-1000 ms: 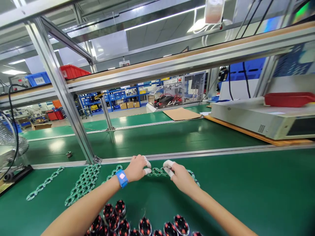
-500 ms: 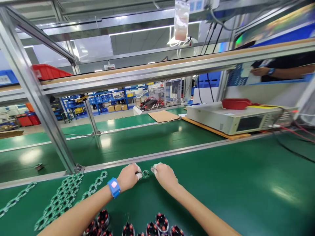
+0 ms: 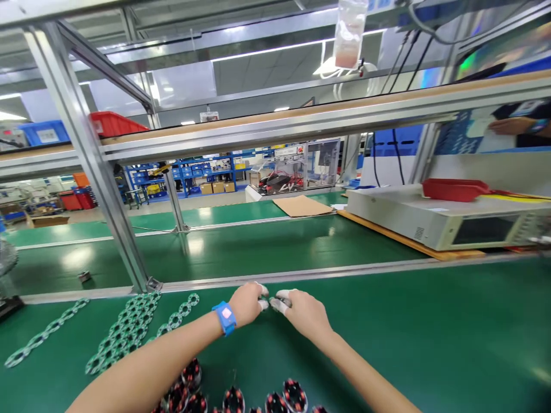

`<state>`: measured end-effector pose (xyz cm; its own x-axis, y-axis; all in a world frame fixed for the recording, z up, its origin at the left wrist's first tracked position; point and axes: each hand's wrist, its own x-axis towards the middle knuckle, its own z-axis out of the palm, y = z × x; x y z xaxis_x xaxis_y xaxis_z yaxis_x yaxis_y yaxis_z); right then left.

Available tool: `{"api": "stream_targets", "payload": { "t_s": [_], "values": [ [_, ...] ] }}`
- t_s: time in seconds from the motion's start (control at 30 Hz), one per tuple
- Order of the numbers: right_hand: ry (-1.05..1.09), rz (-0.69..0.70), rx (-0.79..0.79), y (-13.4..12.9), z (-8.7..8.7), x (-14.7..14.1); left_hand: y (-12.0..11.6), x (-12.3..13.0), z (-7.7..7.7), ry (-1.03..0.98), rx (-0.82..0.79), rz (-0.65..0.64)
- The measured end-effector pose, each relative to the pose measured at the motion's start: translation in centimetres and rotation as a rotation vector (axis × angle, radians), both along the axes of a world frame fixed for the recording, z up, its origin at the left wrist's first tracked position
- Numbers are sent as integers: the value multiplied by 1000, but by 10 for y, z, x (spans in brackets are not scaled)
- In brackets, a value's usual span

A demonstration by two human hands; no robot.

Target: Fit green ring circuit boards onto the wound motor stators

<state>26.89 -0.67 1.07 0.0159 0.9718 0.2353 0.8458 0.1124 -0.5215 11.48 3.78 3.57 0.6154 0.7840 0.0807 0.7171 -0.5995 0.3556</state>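
Observation:
Over the green bench top (image 3: 387, 327), my left hand (image 3: 248, 304) and my right hand (image 3: 303, 312) nearly meet, with white covers on the fingertips. My left hand, a blue band (image 3: 225, 317) on its wrist, pinches a small green ring, now almost wholly hidden by fingers. Thumb and forefinger of my right hand close around something small and greyish that I cannot make out. Left of my hands lie linked green rings (image 3: 129, 327), a shorter chain (image 3: 176, 318) and a separate strip (image 3: 47, 331). Several round parts with dark and copper-red insides (image 3: 295, 394) stand nearest me.
A metal post (image 3: 101, 166) rises behind the rings to a shelf beam (image 3: 258, 135). At the back right, a grey instrument (image 3: 400, 209) carries a red tray (image 3: 454, 189). Cardboard (image 3: 303, 206) lies on the far bench. Another person's hand (image 3: 512, 125) shows at far right.
My hands have come closer together, and the green ring that showed between them is now mostly covered. The view has turned slightly left, so the surroundings appear farther right.

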Motion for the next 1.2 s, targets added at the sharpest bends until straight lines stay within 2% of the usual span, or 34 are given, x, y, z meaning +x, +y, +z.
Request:
{"api": "stream_targets", "payload": {
  "t_s": [0.13,0.2,0.33,0.43,0.53,0.63,0.77,0.87,1.0,1.2],
  "values": [
    [193,225,-33,9,2,4,3,-2,3,-107,-71,-41],
    [292,284,-58,13,1,5,6,-8,6,-135,-117,-66],
    [432,247,-53,16,-1,10,12,-28,13,-166,-140,-83],
    [458,210,-37,17,-3,14,15,-42,14,-150,-129,-58],
    [400,210,-31,15,-3,10,15,-47,10,-138,-114,-29],
    [255,190,-9,11,-1,2,13,-42,6,-133,-80,-16],
    [36,25,30,4,2,-2,9,-31,4,-104,-52,-7],
    [-61,-49,2,1,4,3,7,-23,5,-84,-44,-7],
    [-125,-5,-35,-1,9,4,4,-14,5,-58,-43,-5],
    [-232,-111,-112,1,9,2,1,5,-9,52,-65,98]
  ]
}}
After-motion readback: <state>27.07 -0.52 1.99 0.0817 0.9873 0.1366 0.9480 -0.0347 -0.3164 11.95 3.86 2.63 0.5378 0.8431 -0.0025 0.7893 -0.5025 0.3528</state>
